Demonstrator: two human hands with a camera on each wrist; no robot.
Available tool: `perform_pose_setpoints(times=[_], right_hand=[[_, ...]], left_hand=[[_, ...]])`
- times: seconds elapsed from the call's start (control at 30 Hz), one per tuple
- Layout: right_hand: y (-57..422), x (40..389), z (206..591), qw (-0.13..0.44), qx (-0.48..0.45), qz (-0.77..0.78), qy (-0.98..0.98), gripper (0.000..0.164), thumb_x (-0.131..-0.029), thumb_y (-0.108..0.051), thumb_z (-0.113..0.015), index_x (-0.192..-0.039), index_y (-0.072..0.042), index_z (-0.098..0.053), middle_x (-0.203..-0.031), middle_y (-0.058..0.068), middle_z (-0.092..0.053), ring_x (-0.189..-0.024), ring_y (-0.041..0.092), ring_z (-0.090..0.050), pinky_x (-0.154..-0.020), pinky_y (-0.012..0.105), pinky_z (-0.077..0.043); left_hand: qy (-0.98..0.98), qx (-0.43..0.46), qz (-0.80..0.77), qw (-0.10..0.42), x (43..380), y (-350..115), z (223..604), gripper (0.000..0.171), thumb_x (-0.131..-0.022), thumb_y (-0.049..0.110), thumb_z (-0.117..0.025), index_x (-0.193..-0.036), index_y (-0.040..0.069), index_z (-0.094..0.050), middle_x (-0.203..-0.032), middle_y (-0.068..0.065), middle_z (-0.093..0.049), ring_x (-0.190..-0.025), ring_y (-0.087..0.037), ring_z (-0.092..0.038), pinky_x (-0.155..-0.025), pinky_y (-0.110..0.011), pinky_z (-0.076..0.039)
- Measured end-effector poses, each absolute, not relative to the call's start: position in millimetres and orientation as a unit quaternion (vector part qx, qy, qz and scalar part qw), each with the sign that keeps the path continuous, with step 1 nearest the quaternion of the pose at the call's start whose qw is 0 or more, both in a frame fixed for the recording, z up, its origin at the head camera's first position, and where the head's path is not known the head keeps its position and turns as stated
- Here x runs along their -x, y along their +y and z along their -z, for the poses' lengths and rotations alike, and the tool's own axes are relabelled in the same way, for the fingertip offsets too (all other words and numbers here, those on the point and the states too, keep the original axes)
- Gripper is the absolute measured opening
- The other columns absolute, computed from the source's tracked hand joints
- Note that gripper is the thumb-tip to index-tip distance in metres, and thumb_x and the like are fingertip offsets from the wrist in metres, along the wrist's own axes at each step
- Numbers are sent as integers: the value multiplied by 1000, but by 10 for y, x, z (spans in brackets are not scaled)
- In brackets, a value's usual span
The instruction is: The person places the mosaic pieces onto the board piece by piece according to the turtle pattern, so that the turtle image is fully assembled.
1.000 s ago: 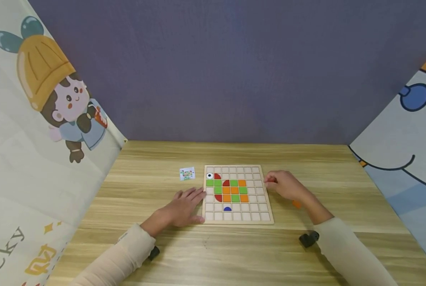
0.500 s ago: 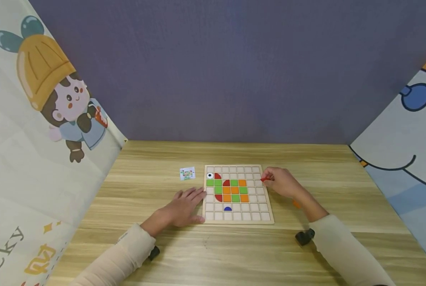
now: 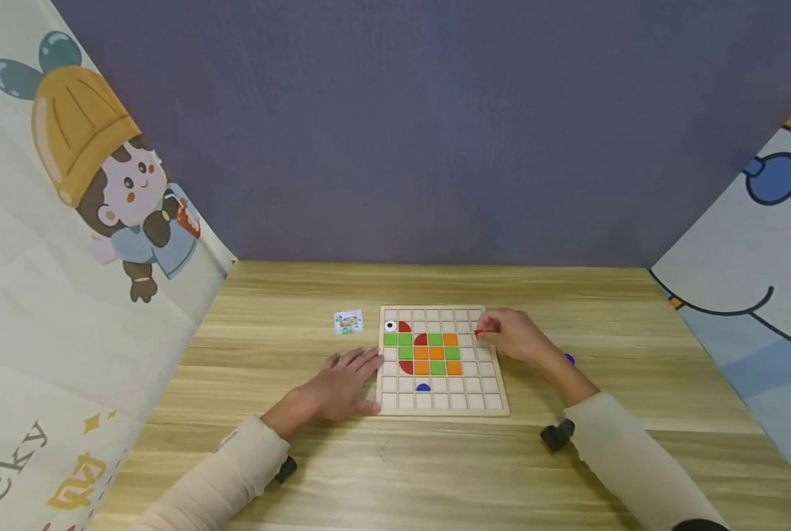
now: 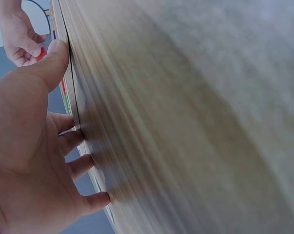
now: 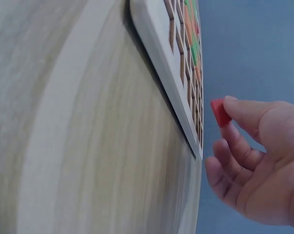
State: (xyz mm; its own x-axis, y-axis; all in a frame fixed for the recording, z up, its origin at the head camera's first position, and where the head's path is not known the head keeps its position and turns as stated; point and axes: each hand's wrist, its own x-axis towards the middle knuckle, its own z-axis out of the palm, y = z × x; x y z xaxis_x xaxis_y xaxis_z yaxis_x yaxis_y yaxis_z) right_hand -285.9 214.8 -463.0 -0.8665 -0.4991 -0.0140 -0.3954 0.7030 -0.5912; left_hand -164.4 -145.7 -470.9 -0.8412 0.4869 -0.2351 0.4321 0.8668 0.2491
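Observation:
A wooden grid board (image 3: 468,401) lies on the table, with green and orange square tiles, red quarter-round tiles, a white eye tile (image 3: 391,326) and a blue half-round tile (image 3: 423,387) in its cells. My right hand (image 3: 513,335) pinches a small red tile (image 5: 220,112) between thumb and finger, above the board's right edge; the tile's full outline is hard to tell. My left hand (image 3: 343,386) lies with fingers extended, touching the board's left edge. In the left wrist view its thumb and fingers (image 4: 81,166) reach to the board and tabletop.
A small printed card (image 3: 348,322) lies left of the board. A blue piece (image 3: 570,359) shows on the table beyond my right forearm. A dark wall (image 3: 435,147) rises behind the table, with printed panels on both sides.
My right hand has moved left with the red tile, from beside the board to over its right edge. A blue piece has come into view past the right forearm. My left hand stays put.

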Motion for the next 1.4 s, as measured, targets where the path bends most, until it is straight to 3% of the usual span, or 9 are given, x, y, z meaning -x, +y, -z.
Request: perform_pose_setpoints(times=[0.2,0.77,1.07,1.4], right_hand=[[2069,2891,4646,105,238,299,918,4,-97,-19,-69,-98,-15,-69,-87,-2,-72,-79,11,-62,-73,31,-49],[1928,2947,4740,112,242,265,927,6,-98,-24,-69,-96,-18,-70,-87,-4,-72,-75,12,-61,-72,33,-49],[1891,2929,4727,111,257,258,925,6,-96,-18,-69,-97,-13,-72,-85,-3,-73,-73,11,-62,-69,32,-49],[1878,2894,4707,118,244,263,926,4,-96,-17,-69,-98,-17,-72,-82,-3,-71,-67,12,-59,-66,30,-46]], left_hand=[[956,-240,-86,146,1649,-1462,4713,87,-95,62,-58,-162,14,-27,-171,-7,-23,-156,-38,-25,-118,-69,-26],[956,-242,-81,146,1657,-1459,4729,88,-96,63,-56,-163,15,-25,-171,-7,-21,-156,-38,-24,-118,-69,-27],[956,-242,-77,146,1641,-1466,4735,89,-96,63,-56,-163,15,-24,-171,-7,-21,-156,-38,-24,-118,-70,-26],[955,-244,-83,146,1633,-1469,4705,88,-96,63,-55,-163,14,-25,-171,-8,-22,-156,-39,-24,-118,-70,-26]])
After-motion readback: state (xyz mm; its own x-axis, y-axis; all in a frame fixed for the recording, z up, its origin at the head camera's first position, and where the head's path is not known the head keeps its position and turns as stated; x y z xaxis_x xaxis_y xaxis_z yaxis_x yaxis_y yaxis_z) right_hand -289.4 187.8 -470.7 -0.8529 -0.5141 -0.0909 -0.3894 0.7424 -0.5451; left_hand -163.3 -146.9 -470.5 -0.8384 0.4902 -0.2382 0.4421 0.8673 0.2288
